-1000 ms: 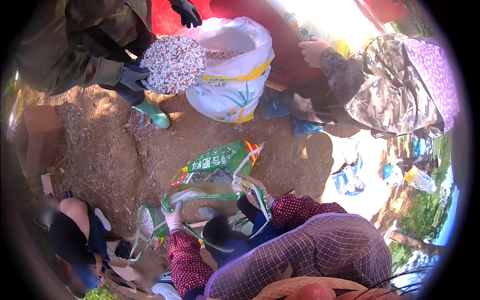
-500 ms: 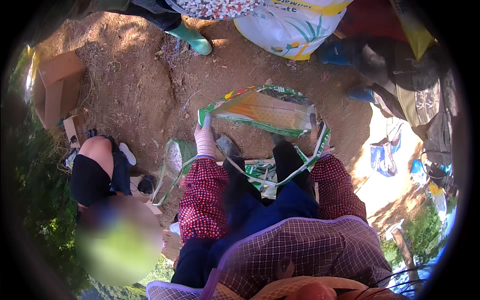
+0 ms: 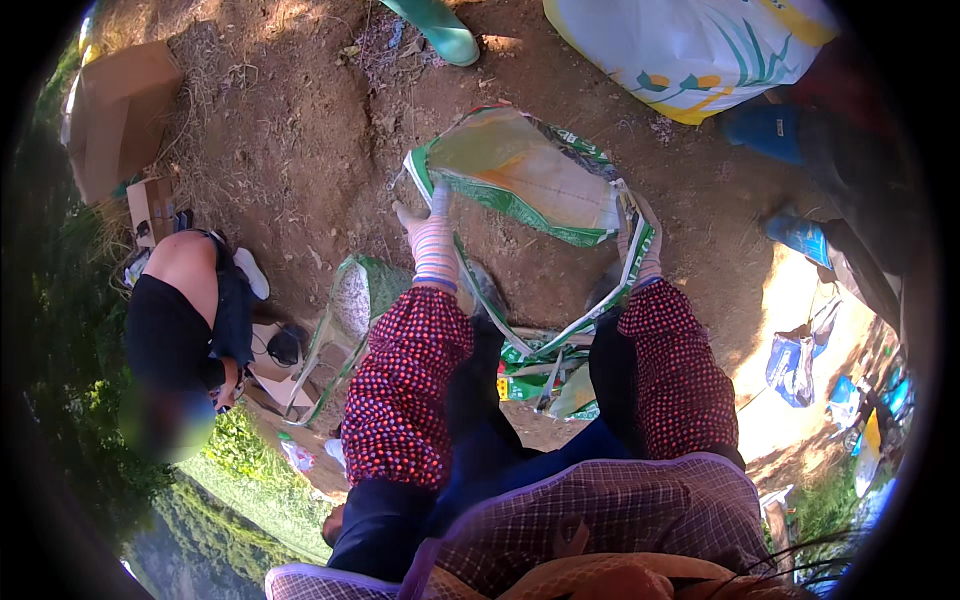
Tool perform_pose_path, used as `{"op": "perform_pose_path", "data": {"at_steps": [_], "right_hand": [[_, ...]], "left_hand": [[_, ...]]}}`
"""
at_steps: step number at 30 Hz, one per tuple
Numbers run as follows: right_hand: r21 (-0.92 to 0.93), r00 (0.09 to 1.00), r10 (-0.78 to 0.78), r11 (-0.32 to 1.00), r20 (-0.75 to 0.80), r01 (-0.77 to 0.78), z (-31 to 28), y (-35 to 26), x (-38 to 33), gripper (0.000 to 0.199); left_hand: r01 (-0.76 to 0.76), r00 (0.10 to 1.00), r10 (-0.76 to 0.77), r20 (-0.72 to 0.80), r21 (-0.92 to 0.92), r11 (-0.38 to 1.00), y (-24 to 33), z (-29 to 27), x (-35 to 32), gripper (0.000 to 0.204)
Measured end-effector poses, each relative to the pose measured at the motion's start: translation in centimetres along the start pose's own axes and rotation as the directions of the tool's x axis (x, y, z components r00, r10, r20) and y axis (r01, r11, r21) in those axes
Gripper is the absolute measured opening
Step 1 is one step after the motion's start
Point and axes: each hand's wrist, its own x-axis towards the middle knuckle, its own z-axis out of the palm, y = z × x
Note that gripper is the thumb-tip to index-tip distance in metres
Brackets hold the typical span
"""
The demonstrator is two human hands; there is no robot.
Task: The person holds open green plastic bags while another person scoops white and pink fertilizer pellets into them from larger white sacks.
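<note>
My two hands, in striped knit gloves, hold up a large green-and-white plastic bag (image 3: 530, 215) by opposite sides of its mouth. The mouth is spread wide, and its pale inside shows. At the left corner, my left hand (image 3: 432, 232) has its fingers against the rim, partly hidden, with the thumb sticking out to the side. My right hand (image 3: 645, 240) is closed round the right edge, its fingers partly covered by the rim. A white-edged loop of the bag hangs between my wrists, above my legs.
Pale granules fill another green bag (image 3: 352, 300) left of my arm. More green packaging (image 3: 570, 390) lies between my legs. A large white-and-yellow sack (image 3: 690, 60) stands ahead, near a person's green boot (image 3: 440, 30). Cardboard boxes (image 3: 120, 120) and a bending person (image 3: 180, 310) are leftward.
The bag and both my hands have moved slightly forward. My view has shifted, so the large sack sits further right. The person at left has changed posture.
</note>
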Motion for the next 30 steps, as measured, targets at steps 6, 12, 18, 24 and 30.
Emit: {"op": "perform_pose_path", "data": {"at_steps": [6, 12, 18, 24, 30], "right_hand": [[0.56, 0.891, 0.436, 0.709, 0.129, -0.428, 1.6, -2.8, 1.7, 0.029], [-0.21, 0.94, -0.284, 0.924, 0.186, 0.321, -1.1, 0.8, 5.6, 0.043], [0.74, 0.814, -0.284, 0.628, 0.507, -0.242, -3.1, 3.7, 13.4, 0.04], [0.598, 0.838, -0.29, 0.8, 0.462, -0.052, -2.7, 4.0, 14.6, 0.039], [0.165, 0.763, -0.475, 0.877, 0.438, 0.451, -2.8, 2.3, 13.3, 0.046]], "left_hand": [[0.034, 0.981, -0.014, -0.195, 0.101, 0.994, -2.0, 7.2, 2.7, 0.129], [-0.386, 0.919, 0.393, -0.021, 0.151, 0.91, -4.8, 8.0, 5.5, 0.06], [-0.257, 0.907, 0.357, 0.223, -0.379, 0.889, -4.9, 6.9, 5.4, 0.041], [-0.475, 0.801, 0.546, 0.248, -0.293, 0.83, -7.7, 6.2, 6.0, 0.041], [-0.421, 0.811, 0.51, 0.286, -0.318, 0.849, -8.5, 6.5, 6.4, 0.042]]}}
